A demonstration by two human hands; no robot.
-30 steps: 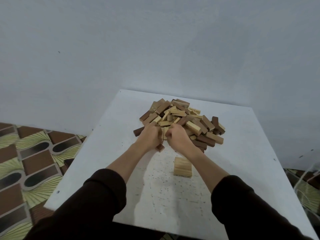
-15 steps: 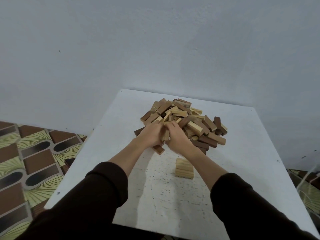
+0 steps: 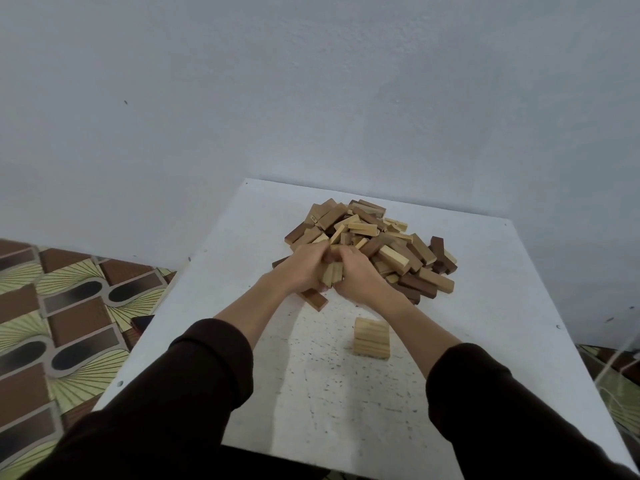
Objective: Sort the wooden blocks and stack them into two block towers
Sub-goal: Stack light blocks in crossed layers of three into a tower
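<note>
pile (image 3: pixel 381 244) behind hands | dark block (image 3: pixel 314 298) beside left hand (image 3: pixel 300 268) | stack (image 3: pixel 371 338) near

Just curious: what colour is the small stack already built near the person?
Pale, light wood, the small stack shows best in the head view.

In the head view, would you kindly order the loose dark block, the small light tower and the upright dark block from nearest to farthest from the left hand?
From the left hand:
1. Loose dark block, just under its near edge.
2. Small light tower, nearer the person, to the right.
3. Upright dark block, at the pile's far right edge.
</note>
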